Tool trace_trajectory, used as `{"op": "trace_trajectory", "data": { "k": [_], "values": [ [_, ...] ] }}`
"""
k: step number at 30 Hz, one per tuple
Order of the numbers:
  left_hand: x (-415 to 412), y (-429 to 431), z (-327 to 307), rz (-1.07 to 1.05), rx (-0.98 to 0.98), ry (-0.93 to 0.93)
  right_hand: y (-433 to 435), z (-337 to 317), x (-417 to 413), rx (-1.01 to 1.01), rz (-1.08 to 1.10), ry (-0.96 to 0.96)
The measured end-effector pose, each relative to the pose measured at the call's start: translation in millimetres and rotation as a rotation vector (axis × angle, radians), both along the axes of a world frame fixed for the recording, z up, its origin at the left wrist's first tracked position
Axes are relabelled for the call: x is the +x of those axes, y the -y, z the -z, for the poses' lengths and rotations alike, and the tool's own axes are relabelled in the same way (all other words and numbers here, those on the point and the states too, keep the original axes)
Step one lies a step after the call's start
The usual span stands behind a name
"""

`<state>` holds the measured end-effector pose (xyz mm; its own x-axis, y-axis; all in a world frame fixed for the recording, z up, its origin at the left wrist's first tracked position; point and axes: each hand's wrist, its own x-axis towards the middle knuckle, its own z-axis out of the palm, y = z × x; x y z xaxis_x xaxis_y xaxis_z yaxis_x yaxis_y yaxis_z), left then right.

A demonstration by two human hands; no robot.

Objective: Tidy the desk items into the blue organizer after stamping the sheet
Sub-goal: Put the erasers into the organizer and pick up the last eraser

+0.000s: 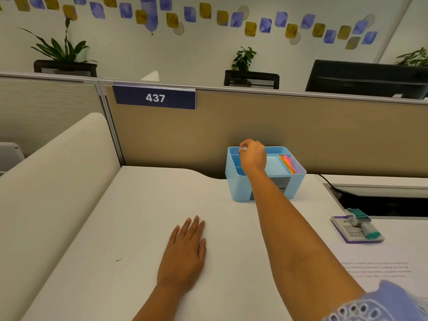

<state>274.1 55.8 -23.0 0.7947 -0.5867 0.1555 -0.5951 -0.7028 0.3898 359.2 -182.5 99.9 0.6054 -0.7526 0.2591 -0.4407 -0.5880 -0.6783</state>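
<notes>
A light blue organizer [240, 188] stands at the back of the white desk against the partition. My right hand [253, 156] hovers over its left rear compartments, fingers pinched around a small pale object whose kind I cannot tell. Bright pink and orange sticky tabs [287, 163] sit in the right compartment. My left hand [186, 247] lies flat on the desk, fingers spread, holding nothing. A teal roller stamp [362, 222] rests on a purple-edged pad [352, 232] at the right. A printed sheet [379, 269] lies at the front right.
A beige partition [254, 126] with a "437" sign [155, 98] rises behind the desk. A dark cable slot [382, 202] opens at the right with a black cable. A cream panel [58, 170] borders the left side.
</notes>
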Motion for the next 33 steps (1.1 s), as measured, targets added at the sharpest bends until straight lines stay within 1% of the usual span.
{"op": "trace_trajectory", "data": {
  "k": [3, 8, 14, 18, 23, 28, 31, 33],
  "values": [
    [1, 0, 1, 0.001, -0.008, 0.003, 1, 1, 0, -0.061, -0.014, -0.123],
    [2, -1, 2, -0.001, 0.002, 0.011, 4, 3, -3, -0.106, -0.051, -0.243],
    [1, -1, 1, 0.005, -0.008, 0.020, 6, 3, -17, -0.166, -0.186, -0.383],
    [0, -1, -2, 0.002, 0.012, 0.016, 6, 9, -30, -0.189, -0.221, -0.414],
    [1, -1, 1, 0.004, 0.000, 0.001, 1, 12, -48, -0.136, -0.184, -0.406],
    [-2, -3, 1, -0.005, 0.006, -0.019, -6, 17, -67, -0.139, -0.175, -0.353],
    [-6, -5, 2, -0.024, -0.032, -0.048, -11, 15, -83, -0.114, -0.166, -0.396],
    [-10, -5, 0, -0.040, -0.043, -0.050, -13, 14, -95, -0.150, -0.199, -0.401]
  ]
}}
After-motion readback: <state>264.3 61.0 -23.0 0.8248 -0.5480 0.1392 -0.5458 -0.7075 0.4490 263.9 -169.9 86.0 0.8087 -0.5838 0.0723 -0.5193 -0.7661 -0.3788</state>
